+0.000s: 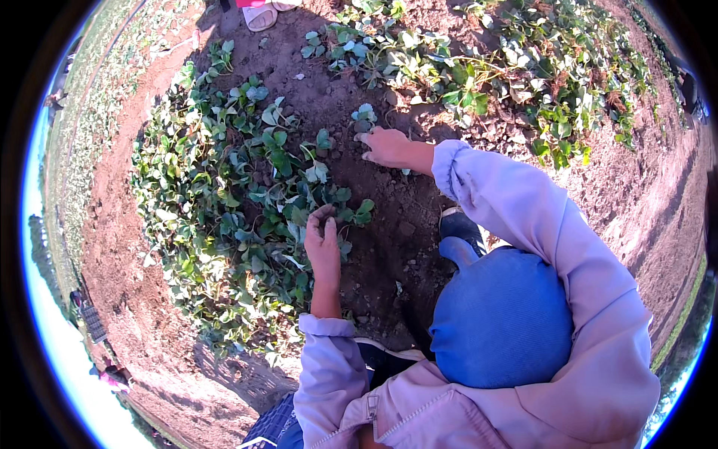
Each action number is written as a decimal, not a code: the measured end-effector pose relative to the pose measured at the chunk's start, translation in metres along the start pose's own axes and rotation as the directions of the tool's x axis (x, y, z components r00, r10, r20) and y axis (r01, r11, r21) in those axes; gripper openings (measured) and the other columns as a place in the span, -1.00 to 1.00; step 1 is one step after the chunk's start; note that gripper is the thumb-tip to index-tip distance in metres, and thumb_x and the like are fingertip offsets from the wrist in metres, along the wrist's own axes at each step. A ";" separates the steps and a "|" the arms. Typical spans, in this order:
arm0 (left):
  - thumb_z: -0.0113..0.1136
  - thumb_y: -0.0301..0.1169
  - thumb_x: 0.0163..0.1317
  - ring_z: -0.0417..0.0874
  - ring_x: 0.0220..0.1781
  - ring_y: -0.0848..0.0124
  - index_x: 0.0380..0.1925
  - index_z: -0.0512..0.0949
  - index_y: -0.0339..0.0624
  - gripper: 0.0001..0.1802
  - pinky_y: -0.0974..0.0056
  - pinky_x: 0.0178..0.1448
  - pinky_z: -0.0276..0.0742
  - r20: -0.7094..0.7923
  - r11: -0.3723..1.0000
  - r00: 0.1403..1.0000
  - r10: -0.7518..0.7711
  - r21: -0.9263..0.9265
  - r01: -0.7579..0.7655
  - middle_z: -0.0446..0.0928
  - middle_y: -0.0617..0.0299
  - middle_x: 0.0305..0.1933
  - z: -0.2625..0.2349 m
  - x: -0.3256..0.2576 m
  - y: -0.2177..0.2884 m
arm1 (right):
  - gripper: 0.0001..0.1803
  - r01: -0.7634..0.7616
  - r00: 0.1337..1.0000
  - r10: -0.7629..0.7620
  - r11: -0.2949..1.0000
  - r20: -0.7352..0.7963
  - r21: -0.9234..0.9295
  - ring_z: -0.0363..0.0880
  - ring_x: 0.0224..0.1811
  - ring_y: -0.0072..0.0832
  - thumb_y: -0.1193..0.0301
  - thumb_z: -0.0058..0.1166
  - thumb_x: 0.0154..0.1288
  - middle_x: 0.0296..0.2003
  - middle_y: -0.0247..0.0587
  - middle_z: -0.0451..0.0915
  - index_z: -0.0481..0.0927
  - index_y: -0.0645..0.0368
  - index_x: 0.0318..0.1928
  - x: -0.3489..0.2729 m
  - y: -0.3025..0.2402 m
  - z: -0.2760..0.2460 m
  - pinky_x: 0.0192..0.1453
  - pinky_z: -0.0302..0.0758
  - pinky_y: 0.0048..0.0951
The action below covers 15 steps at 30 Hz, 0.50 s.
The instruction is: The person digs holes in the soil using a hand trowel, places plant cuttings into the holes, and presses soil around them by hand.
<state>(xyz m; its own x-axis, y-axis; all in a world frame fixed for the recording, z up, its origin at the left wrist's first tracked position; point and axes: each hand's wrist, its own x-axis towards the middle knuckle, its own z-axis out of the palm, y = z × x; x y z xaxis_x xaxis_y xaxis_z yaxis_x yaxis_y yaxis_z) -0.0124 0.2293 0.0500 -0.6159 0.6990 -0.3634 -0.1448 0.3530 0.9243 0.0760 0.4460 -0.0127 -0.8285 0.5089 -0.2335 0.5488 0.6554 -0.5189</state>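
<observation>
My right hand (387,147) reaches over bare brown soil, thumb and forefinger apart. Just beyond its fingertips is a small leafy green sprig (364,114); whether the fingers touch it is unclear. My left hand (322,238) is at the right edge of a thick patch of low green leafy plants (247,179). Its soil-darkened fingers are loosely bent, with a gap to the thumb, and nothing shows between them. A few leaves (363,212) lie just right of that hand.
More leafy plants (553,67) spread across the far right. At the top, another person's light shoe (260,17) stands on the soil. A blue rounded cloth-like thing (501,318) covers my lap area. A dark blue crate (275,420) sits at the lower left.
</observation>
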 end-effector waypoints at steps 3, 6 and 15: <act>-0.15 -0.49 0.14 0.42 -0.29 0.54 -0.16 0.34 -0.28 -0.76 0.47 -0.17 0.34 -0.029 1.000 1.000 0.001 0.023 -0.001 0.40 0.24 -0.20 -0.012 -0.003 0.012 | -0.68 -0.013 0.998 0.013 1.000 -0.057 0.006 0.46 -0.28 -0.17 0.26 -0.04 0.02 -0.38 -0.04 0.48 0.44 0.18 -0.23 0.009 -0.002 -0.014 -0.21 0.37 -0.22; -0.11 -0.51 0.11 0.41 -0.19 0.42 -0.13 0.33 -0.28 -0.72 0.39 -0.08 0.32 -0.039 0.969 0.979 0.200 0.154 -0.191 0.39 0.19 -0.19 -0.016 -0.007 0.018 | -0.77 0.189 0.982 -0.181 0.892 -0.058 0.410 0.44 -0.36 -0.31 0.38 -0.04 0.03 -0.41 -0.14 0.46 0.44 0.22 -0.29 -0.004 -0.020 -0.029 -0.27 0.37 -0.38; 0.02 -0.35 0.09 0.42 -0.08 0.28 0.06 0.16 -0.29 -0.47 0.31 0.03 0.28 0.451 0.955 0.892 -0.011 0.269 -0.125 0.34 0.02 -0.04 0.008 -0.059 0.021 | -0.88 -0.197 0.526 -0.559 0.654 0.641 0.731 0.29 -0.51 -0.64 0.55 -0.04 -0.04 -0.56 -0.41 0.39 0.43 0.27 -0.40 -0.100 -0.083 0.027 -0.44 0.26 -0.55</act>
<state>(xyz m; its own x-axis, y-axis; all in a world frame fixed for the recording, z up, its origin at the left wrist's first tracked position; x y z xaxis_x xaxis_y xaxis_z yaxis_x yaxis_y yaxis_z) 0.0273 0.2004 0.0897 -0.1987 0.9006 -0.3866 0.1467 0.4173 0.8968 0.1100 0.3254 0.0318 -0.8136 -0.4566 -0.3600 0.4404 -0.0796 -0.8943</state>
